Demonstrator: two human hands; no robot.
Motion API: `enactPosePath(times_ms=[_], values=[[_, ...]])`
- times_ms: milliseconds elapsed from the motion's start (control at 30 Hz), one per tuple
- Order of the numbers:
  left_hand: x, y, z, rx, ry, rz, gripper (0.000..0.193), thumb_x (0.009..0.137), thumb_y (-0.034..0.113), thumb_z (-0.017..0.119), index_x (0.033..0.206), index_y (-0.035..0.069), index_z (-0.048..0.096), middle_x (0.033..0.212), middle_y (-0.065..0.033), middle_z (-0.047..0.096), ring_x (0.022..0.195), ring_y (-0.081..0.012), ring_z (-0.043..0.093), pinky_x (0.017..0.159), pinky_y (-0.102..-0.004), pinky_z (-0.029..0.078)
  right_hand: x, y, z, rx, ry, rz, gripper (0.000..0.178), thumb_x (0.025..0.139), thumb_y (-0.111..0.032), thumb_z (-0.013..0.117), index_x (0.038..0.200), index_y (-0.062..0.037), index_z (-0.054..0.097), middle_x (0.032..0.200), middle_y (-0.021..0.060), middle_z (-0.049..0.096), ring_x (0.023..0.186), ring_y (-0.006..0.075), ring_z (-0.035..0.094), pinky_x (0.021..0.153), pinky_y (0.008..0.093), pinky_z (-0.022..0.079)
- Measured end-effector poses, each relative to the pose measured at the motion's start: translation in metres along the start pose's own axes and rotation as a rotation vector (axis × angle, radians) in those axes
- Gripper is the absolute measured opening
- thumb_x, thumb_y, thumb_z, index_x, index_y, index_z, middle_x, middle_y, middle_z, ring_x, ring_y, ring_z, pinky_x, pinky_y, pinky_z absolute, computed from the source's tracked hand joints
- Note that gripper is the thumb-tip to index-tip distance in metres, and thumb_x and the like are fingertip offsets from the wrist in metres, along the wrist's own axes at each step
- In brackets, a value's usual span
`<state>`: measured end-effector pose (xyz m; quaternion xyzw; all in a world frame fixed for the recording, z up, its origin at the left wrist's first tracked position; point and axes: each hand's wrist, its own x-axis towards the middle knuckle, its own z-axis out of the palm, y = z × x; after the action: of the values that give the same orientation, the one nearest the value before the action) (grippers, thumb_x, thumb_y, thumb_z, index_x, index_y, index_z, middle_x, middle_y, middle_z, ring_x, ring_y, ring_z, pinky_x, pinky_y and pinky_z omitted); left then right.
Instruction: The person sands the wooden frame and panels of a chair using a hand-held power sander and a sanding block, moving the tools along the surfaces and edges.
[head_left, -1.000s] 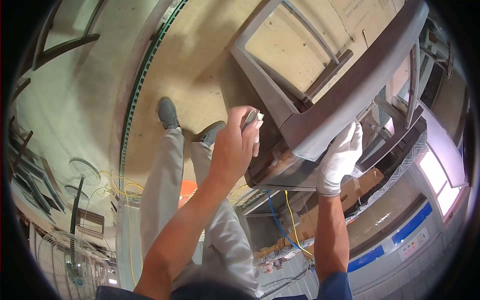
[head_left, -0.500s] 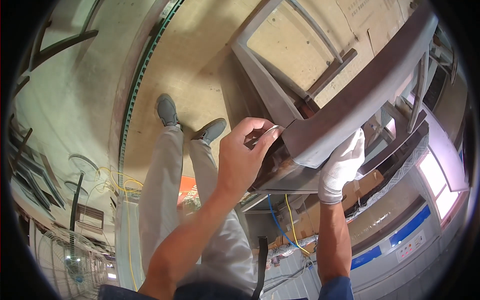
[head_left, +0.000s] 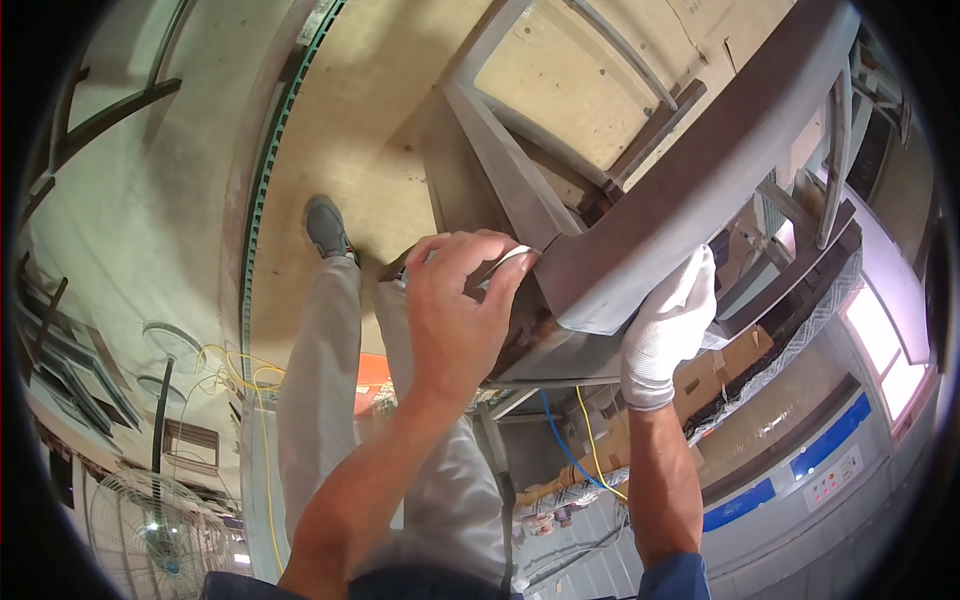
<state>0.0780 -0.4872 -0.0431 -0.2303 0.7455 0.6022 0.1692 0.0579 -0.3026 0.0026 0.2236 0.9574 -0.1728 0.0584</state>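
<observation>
A dark grey-brown wooden chair frame (head_left: 720,165) slants across the right half, its broad curved rail ending close to my hands. My bare left hand (head_left: 455,305) is closed in a pinch on a thin pale folded sheet (head_left: 514,256), with thumb and fingertips at the joint beside the rail's end. Whether the sheet is paper or an abrasive I cannot tell. My right hand (head_left: 668,335), in a white knit glove, lies against the underside of the same rail, fingers pointing up along it and partly hidden by the wood.
More dark wooden frames stand at the far right (head_left: 800,255) and left (head_left: 115,120). A wire-cage fan (head_left: 155,525) is at lower left. A yellow cord (head_left: 262,470) trails on the left; a blue hose (head_left: 560,445) hangs below the chair. A control panel (head_left: 832,478) sits lower right.
My left hand has shifted a little left, and the chair frame appears slightly farther left and lower in view. The pinch on the pale sheet and the gloved hand's hold on the rail stay.
</observation>
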Motion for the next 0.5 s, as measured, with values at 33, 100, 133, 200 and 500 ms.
enactPosePath(times_ms=[33, 100, 133, 200, 500], values=[[-0.001, 0.001, 0.002, 0.011, 0.018, 0.007, 0.01, 0.083, 0.004, 0.079, 0.091, 0.002, 0.074, 0.093, -0.0077, 0.075, 0.088, -0.0216, 0.063, 0.088, -0.0344, 0.047, 0.0, 0.004, 0.002, -0.01, 0.02, -0.041, 0.031, 0.109, -0.017, 0.046, 0.121, 0.007, 0.063, 0.108, 0.0169, 0.067, 0.097, 0.0243, 0.063, 0.094, 0.0351, 0.048], [-0.002, 0.003, 0.005, 0.016, 0.036, 0.009, 0.007, 0.084, 0.004, 0.077, 0.09, 0.002, 0.073, 0.092, -0.0075, 0.075, 0.089, -0.0224, 0.064, 0.09, -0.0349, 0.047, -0.003, 0.009, 0.005, -0.063, 0.074, -0.107, 0.031, 0.11, -0.017, 0.045, 0.12, 0.0075, 0.063, 0.107, 0.0164, 0.067, 0.096, 0.0236, 0.062, 0.094, 0.0345, 0.048], [-0.003, 0.005, 0.006, 0.011, 0.036, 0.005, 0.006, 0.085, 0.003, 0.077, 0.09, 0.002, 0.073, 0.091, -0.0074, 0.075, 0.09, -0.0228, 0.064, 0.09, -0.0351, 0.047, -0.004, 0.009, 0.006, -0.089, 0.102, -0.139, 0.031, 0.111, -0.017, 0.045, 0.119, 0.0077, 0.063, 0.107, 0.0162, 0.067, 0.096, 0.0233, 0.062, 0.093, 0.0342, 0.048], [-0.004, 0.006, 0.007, 0.007, 0.038, -0.023, 0.005, 0.086, 0.003, 0.075, 0.09, 0.002, 0.073, 0.091, -0.0075, 0.075, 0.091, -0.0235, 0.065, 0.09, -0.0354, 0.047, -0.001, -0.001, 0.002, -0.011, 0.032, -0.006, 0.031, 0.111, -0.017, 0.045, 0.118, 0.008, 0.063, 0.107, 0.0159, 0.068, 0.096, 0.0226, 0.062, 0.093, 0.0339, 0.048], [0.01, 0.022, 0.021, -0.028, 0.102, 0.004, 0.008, 0.09, 0.012, 0.075, 0.092, 0.005, 0.071, 0.089, -0.0065, 0.072, 0.088, -0.0264, 0.066, 0.102, -0.0408, 0.04, 0.001, -0.005, 0.001, -0.12, 0.028, -0.066, 0.034, 0.112, -0.021, 0.045, 0.117, 0.0064, 0.064, 0.1, 0.0186, 0.07, 0.086, 0.0234, 0.064, 0.086, 0.0346, 0.051]])
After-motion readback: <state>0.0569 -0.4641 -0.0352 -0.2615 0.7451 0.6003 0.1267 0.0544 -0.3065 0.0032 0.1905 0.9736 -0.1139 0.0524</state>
